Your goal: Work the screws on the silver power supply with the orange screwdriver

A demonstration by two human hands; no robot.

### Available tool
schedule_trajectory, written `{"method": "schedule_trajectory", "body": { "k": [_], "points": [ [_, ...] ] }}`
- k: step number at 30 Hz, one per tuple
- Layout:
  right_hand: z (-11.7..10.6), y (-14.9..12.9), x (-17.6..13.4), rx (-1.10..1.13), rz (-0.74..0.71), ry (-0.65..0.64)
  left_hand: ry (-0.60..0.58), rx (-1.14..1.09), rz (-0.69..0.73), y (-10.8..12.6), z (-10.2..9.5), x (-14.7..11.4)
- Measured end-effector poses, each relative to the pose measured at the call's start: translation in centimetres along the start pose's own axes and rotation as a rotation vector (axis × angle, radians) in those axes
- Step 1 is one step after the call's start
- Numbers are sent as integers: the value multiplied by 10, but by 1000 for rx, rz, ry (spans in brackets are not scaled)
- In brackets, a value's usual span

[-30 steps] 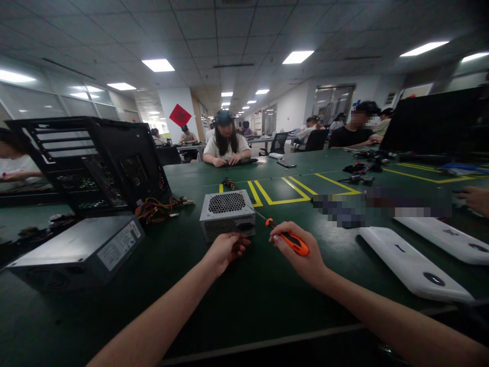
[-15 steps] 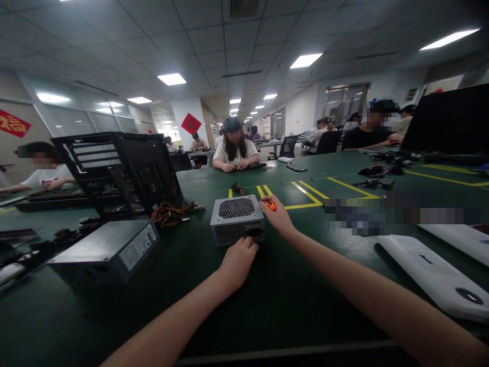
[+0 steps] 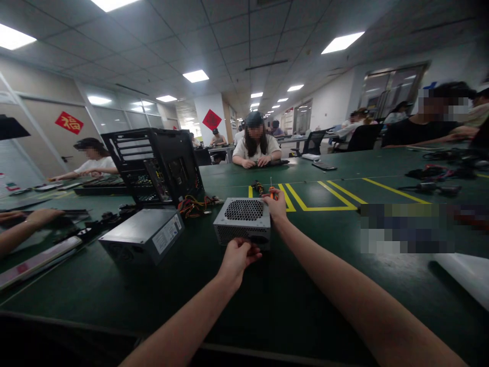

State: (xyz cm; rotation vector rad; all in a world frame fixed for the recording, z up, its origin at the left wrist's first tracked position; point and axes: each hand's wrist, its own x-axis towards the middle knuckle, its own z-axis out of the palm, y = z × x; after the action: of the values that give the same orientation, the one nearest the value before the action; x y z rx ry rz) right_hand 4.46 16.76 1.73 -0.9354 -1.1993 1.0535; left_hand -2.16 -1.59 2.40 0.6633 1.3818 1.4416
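Observation:
A grey computer power supply [image 3: 241, 216] sits on the green table in front of me, its honeycomb grille facing up. My left hand [image 3: 237, 257] is at its near face, thumb and fingers closed at the lower edge beside the dark socket. At the far right corner of the box, my right hand [image 3: 277, 205] is wrapped round an orange-handled screwdriver [image 3: 272, 193], whose thin shaft points upward. The right fingers also touch the box's side. Behind the box lies its bundled cable [image 3: 259, 188]. Part of the screwdriver handle is hidden by my fingers.
To the left lies a second power supply [image 3: 139, 232] with a label, before an open black computer case [image 3: 156, 165] and coloured wires [image 3: 194, 205]. A person [image 3: 256, 145] sits opposite. Another person's hand [image 3: 44, 218] is at far left. A phone [image 3: 324, 166] lies behind.
My view has swung left. My left fingers have shifted at the near edge of the power supply. The screwdriver in my right hand now stands with its shaft up.

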Motion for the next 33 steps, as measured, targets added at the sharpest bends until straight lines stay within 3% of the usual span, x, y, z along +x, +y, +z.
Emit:
{"method": "schedule_trajectory", "body": {
  "k": [5,9,13,18,25,29,33],
  "points": [
    [39,-5,-33,33,-64,26,131,38,91,-2,-39,-8],
    [51,-8,-53,35,-97,15,162,137,174,-4,-70,-6],
    [51,-7,-62,22,-135,13,150,521,336,-2,-89,-5],
    [49,-8,-65,11,-163,31,244,888,465,2,-85,-12],
    [47,-14,-70,-18,-180,56,371,1142,358,5,-75,-14],
    [45,-17,-73,-55,-191,62,394,927,302,7,-73,-8],
    [43,-19,-74,-96,-201,40,339,722,222,3,-72,-6]
  ]
}}
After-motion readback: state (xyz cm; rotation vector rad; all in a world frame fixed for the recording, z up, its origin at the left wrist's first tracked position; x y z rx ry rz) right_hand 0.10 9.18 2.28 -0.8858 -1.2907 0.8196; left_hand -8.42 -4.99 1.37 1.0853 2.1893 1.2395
